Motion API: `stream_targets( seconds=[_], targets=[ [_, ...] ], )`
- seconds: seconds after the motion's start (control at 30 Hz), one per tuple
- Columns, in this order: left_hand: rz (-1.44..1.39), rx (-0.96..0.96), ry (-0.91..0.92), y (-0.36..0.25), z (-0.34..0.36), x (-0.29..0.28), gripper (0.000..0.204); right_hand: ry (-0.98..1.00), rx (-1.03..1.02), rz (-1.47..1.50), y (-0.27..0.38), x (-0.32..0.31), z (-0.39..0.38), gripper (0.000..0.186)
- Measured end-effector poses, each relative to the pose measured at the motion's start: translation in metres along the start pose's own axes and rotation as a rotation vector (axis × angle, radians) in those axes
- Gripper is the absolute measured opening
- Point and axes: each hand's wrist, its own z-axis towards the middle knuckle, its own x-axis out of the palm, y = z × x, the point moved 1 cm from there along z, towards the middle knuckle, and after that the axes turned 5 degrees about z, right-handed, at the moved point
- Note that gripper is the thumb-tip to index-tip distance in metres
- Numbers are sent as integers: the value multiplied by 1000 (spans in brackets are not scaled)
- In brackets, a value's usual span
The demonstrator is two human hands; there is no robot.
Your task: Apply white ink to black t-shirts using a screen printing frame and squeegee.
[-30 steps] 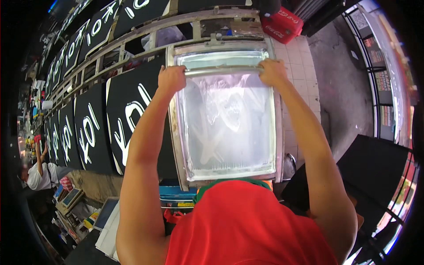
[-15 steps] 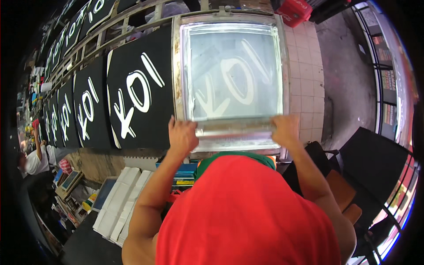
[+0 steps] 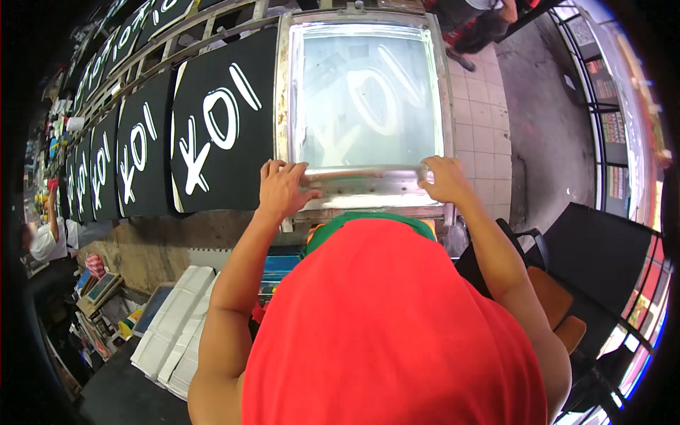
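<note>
A screen-printing frame (image 3: 282, 85) with a pale, translucent mesh (image 3: 333, 64) lies in front of me. White lettering shows faintly through the mesh. Across its near end runs a blurred squeegee bar (image 3: 368, 176). My left hand (image 3: 285, 188) grips the bar's left end beside the frame's rail, thumb reaching inward. At the right end, my right hand (image 3: 446, 180) closes its fingers and thumb on the bar. Left of the frame lies a black printed panel (image 3: 244, 53) with bold white lettering; further similar panels continue in a row to the left.
White paper-like stacks (image 3: 166, 319) stand at lower left. A person in a white top (image 3: 49, 241) is at far left. Another person (image 3: 478, 32) is beyond the frame at upper right, above pale floor tiles (image 3: 478, 113). A black chair (image 3: 588, 248) stands at right.
My hands, the bar and the frame all appear higher in view. The lettering under the mesh looks fainter. A person has come into sight at the upper right, where a red box showed.
</note>
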Motion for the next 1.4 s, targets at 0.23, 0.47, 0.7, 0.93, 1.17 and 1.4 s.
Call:
stream_targets(
  seconds=[0.23,0.47,0.7,0.93,1.17,1.4],
  targets=[
    [53,-122,226,-1,26,18,64,358,236,-17,9,-11,33,74],
    [105,-90,157,45,133,5,59,178,169,-6,-21,-54,129,74],
    [105,14,-118,93,308,-48,47,-389,-37,-191,-48,-129,277,71],
    [160,21,-209,114,375,-7,40,-487,-28,-292,-82,-116,348,69],
    [24,16,52,133,401,-14,36,-299,-33,-213,-86,-135,352,59],
    [163,-24,229,129,418,-18,36,7,72,-218,-85,-159,375,50]
  ],
)
